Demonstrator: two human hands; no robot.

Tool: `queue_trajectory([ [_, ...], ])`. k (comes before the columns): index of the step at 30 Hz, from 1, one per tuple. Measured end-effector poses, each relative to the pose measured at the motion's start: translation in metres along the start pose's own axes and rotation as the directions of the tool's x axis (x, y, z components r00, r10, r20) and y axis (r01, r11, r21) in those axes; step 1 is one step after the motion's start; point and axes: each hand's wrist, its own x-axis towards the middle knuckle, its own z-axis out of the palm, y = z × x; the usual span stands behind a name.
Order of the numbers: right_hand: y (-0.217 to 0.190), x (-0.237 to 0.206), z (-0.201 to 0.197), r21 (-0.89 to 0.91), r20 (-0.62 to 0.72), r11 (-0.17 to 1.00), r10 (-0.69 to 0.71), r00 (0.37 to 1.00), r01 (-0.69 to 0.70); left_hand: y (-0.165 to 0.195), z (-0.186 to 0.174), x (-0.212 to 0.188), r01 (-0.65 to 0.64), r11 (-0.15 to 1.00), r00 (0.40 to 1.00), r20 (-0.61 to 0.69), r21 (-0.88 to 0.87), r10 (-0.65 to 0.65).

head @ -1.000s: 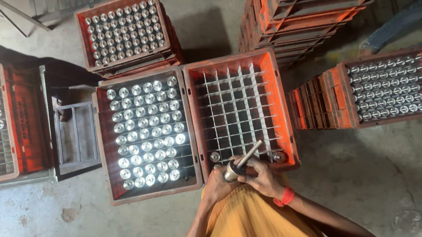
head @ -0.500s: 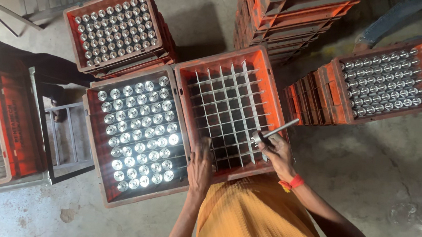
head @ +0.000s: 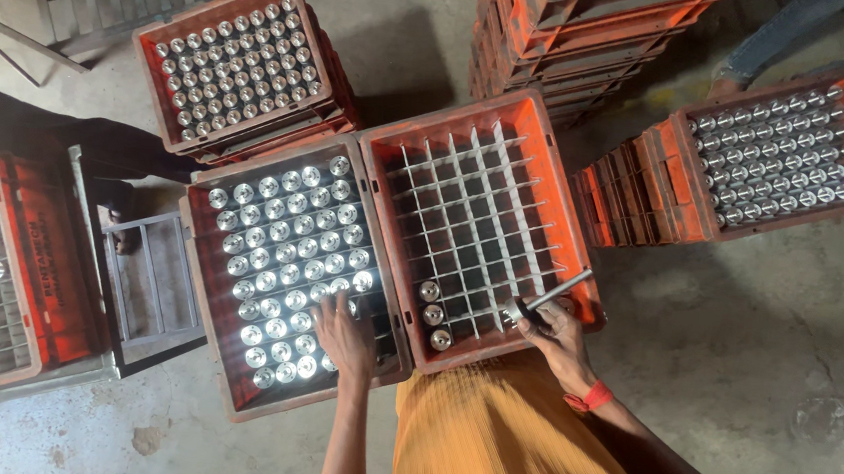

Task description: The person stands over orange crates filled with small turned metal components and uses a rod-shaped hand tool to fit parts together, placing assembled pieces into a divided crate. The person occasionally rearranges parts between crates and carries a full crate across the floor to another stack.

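A slim, shiny metal rod [head: 548, 298] is gripped in the right hand [head: 560, 336] over the near right corner of the orange gridded crate [head: 512, 114], where three capped bottles [head: 433, 315] are seated. The left hand [head: 346, 333] is laid, fingers spread, on silver caps in the full crate [head: 221, 372] just left.

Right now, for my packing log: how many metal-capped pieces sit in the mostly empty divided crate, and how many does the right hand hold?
Metal-capped pieces seated in the divided crate: 3
Metal-capped piece held in the right hand: 1
Total: 4
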Motion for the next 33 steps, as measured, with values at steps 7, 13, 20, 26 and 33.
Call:
queue_trajectory([
  [7,-0.001,0.003,0.021,0.009,0.076,1.000,0.018,0.997,-0.019,-0.014,0.023,0.032,-0.047,0.995,0.983,0.182,0.088,0.031],
  [13,0.003,-0.005,0.011,-0.179,0.102,0.984,0.023,0.995,-0.004,-0.016,-0.058,0.029,-0.226,0.880,0.974,-0.106,-0.418,0.200],
  [20,-0.015,0.004,0.030,-0.020,0.235,0.997,-0.070,0.970,0.076,0.052,-0.011,-0.003,0.567,-0.243,0.803,0.594,-0.787,-0.050],
  [26,-0.058,0.011,0.050,0.136,0.306,0.988,-0.107,0.946,0.068,0.101,-0.015,-0.044,0.266,0.674,0.918,0.395,-0.690,0.042],
  [33,-0.067,0.005,0.042,-0.123,0.364,0.947,-0.236,0.901,0.298,0.130,-0.032,-0.046,0.301,0.816,0.771,0.629,-0.493,0.095],
])
